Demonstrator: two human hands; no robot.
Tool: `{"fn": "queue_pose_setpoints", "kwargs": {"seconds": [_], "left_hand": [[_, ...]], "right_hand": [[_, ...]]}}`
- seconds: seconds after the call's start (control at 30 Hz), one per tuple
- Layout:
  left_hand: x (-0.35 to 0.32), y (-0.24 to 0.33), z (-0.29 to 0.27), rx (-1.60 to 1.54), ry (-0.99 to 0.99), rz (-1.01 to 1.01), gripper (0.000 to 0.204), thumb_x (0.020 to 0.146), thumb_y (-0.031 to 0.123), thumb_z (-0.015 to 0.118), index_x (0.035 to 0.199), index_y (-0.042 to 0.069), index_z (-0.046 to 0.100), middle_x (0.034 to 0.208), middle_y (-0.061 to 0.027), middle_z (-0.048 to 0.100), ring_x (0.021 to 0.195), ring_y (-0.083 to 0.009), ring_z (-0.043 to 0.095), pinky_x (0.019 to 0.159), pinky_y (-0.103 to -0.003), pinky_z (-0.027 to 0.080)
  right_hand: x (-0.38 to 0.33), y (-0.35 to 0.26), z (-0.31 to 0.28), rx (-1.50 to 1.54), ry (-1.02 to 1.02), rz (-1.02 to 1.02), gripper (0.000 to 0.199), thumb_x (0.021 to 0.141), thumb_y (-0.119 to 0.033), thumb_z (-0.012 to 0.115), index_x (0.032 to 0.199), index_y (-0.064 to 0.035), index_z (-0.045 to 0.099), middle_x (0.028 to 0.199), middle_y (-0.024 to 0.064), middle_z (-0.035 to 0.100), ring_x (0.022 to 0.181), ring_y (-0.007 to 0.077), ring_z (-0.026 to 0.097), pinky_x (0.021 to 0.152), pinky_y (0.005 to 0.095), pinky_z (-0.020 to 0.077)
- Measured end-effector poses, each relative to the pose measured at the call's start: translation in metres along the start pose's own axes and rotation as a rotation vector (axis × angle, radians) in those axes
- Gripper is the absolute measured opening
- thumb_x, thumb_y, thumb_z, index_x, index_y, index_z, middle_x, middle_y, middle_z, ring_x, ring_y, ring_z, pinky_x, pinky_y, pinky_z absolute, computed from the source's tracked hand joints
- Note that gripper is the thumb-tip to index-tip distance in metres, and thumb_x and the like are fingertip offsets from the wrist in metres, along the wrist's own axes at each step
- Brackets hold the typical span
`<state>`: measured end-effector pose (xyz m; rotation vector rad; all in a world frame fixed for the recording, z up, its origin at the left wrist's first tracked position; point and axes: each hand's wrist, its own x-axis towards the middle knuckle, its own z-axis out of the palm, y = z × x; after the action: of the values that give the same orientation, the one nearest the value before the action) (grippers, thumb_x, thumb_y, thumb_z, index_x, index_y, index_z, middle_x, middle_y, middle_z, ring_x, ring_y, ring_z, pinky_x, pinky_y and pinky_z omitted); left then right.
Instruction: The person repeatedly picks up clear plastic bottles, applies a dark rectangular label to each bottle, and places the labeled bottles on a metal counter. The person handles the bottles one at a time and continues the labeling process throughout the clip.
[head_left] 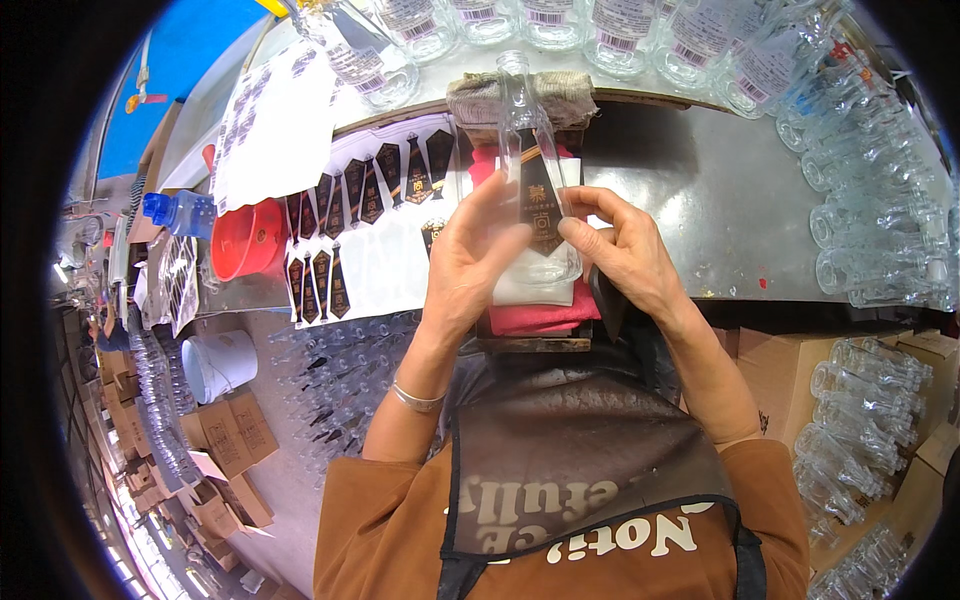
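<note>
A clear glass bottle (540,262) lies in front of me with its neck pointing away, on a padded rest with white and pink cloth. A black tie-shaped label (541,195) with gold print sits on its upper face. My right hand (630,250) grips the bottle's right side, thumb at the label's edge and fingers curled round. At the bottle's left side is my left hand (468,255), thumb and fingers apart and slightly smeared by motion; whether it presses on the glass is unclear. A rolled grey cloth (470,105) lies under the neck.
Left of the rest lies a white sheet of black tie-shaped labels (390,262). Beyond it are a red basin (245,240) and a blue-capped bottle (190,212). Several labelled glass bottles (615,35) stand along the back; stacked bottles (860,230) line the metal table's (720,200) right side.
</note>
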<state>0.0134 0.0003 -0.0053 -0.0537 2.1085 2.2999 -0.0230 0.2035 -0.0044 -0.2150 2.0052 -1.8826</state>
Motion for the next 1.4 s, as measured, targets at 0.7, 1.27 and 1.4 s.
{"fn": "queue_pose_setpoints", "kwargs": {"seconds": [0.7, 1.27, 1.4], "left_hand": [[-0.001, -0.006, 0.007, 0.085, 0.087, 0.036, 0.062, 0.09, 0.008, 0.074, 0.146, -0.001, 0.049, 0.134, -0.0122, 0.061, 0.111, -0.0159, 0.063, 0.092, -0.031, 0.054], [-0.003, -0.004, 0.009, 0.172, 0.12, 0.029, 0.062, 0.089, 0.01, 0.075, 0.144, -0.002, 0.05, 0.135, -0.015, 0.061, 0.117, -0.0202, 0.063, 0.093, -0.033, 0.054], [-0.003, -0.001, 0.011, 0.146, 0.125, 0.03, 0.062, 0.088, 0.01, 0.075, 0.144, -0.001, 0.05, 0.134, -0.0151, 0.061, 0.116, -0.0201, 0.063, 0.093, -0.033, 0.054]], "right_hand": [[0.05, -0.067, -0.018, -0.529, -0.074, -0.744, 0.027, 0.09, -0.006, 0.066, 0.116, 0.0008, 0.065, 0.105, 0.0126, 0.07, 0.094, 0.0238, 0.069, 0.085, 0.0318, 0.0537], [0.076, -0.071, -0.029, -0.322, 0.163, -0.504, 0.025, 0.092, -0.007, 0.068, 0.116, 0.0005, 0.065, 0.094, 0.01, 0.072, 0.083, 0.0155, 0.069, 0.077, 0.0292, 0.0554], [0.075, -0.068, -0.026, -0.456, 0.139, -0.601, 0.025, 0.092, -0.008, 0.067, 0.116, 0.0006, 0.065, 0.097, 0.0099, 0.072, 0.085, 0.0161, 0.069, 0.078, 0.0293, 0.0553]]}}
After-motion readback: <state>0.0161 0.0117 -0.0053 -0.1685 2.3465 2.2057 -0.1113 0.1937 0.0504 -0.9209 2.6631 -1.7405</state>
